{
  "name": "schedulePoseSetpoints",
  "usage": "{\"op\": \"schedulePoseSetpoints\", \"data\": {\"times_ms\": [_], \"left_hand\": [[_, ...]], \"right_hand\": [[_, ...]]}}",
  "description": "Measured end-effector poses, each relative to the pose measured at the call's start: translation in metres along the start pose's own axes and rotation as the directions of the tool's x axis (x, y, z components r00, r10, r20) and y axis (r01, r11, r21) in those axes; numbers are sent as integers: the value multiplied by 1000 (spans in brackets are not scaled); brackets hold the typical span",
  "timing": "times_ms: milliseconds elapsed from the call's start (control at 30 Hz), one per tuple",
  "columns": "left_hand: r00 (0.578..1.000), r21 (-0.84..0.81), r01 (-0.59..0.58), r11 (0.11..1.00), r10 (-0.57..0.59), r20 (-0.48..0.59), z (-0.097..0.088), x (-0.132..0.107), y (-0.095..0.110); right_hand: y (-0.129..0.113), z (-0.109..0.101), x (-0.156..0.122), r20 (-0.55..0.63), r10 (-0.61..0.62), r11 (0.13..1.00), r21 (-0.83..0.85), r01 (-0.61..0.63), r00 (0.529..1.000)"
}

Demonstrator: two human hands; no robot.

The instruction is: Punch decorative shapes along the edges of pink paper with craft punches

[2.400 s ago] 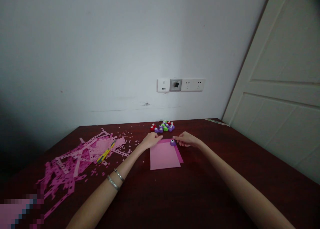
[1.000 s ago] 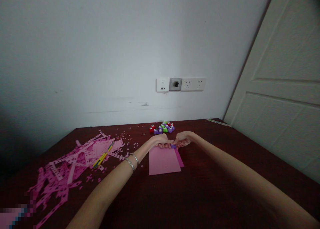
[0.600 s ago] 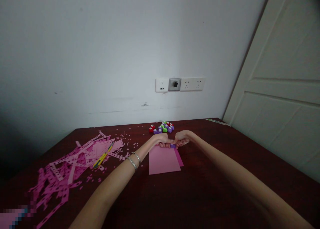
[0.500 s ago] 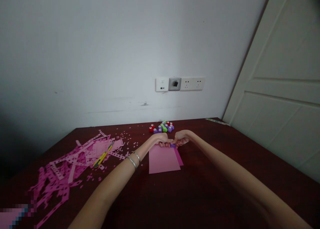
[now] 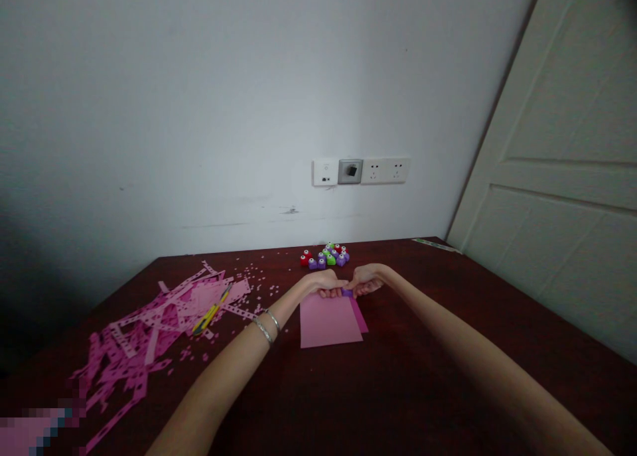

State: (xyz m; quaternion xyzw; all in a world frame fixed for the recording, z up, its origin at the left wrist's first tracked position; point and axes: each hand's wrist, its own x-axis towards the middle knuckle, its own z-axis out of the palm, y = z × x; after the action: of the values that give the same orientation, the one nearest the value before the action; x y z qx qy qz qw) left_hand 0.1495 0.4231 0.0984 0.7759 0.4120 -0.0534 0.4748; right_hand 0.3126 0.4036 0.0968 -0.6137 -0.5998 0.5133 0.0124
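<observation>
A small purple craft punch (image 5: 347, 293) sits at the far edge of a pink sheet of paper (image 5: 330, 324). My left hand (image 5: 329, 284) is closed, its fingers curled along that edge and its thumb reaching onto the punch. From the other side my right hand (image 5: 367, 279) grips the punch, fingers bent and thumb against its top. Both thumbs meet there, and the hands hide most of the punch. A darker pink sheet (image 5: 359, 315) shows beneath the paper's right side.
Behind my hands stand several red, green and purple punches (image 5: 328, 258). Punched pink paper strips (image 5: 144, 330) and tiny cut-outs (image 5: 253, 280) litter the table's left side, with a yellow utility knife (image 5: 212, 312) on top. A flat strip (image 5: 436, 245) lies at the back right, near the wall.
The whole view has shifted slightly, so everything appears a little lower and further right. Both hands stay at the purple punch on the paper's far edge.
</observation>
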Motion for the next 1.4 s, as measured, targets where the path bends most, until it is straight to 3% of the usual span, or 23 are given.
{"op": "schedulePoseSetpoints", "data": {"times_ms": [133,267,533,800,967,1100,1400], "left_hand": [[988,102,-107,989,117,-96,1,-2,-14],[943,247,-192,950,248,-222,0,-12,-32],[940,433,-61,899,198,-279,16,-25,-36],[934,466,-60,883,215,-286,16,-28,-33],[918,454,-96,886,255,-303,18,-26,-39],[905,458,-113,882,282,-320,19,-24,-45],[893,455,-176,873,336,-299,20,-28,-47]], "right_hand": [[-1,0,-2,-14,79,996,33,-78,997],[-6,6,-10,-91,73,996,64,-67,993],[-8,18,-15,-303,-4,999,37,16,953],[6,30,-15,-513,-149,988,-110,107,846],[16,32,-25,-522,-244,970,-140,199,817],[26,31,-24,-410,-407,913,-195,358,816],[29,31,-16,-422,-515,855,-318,410,746]]}}
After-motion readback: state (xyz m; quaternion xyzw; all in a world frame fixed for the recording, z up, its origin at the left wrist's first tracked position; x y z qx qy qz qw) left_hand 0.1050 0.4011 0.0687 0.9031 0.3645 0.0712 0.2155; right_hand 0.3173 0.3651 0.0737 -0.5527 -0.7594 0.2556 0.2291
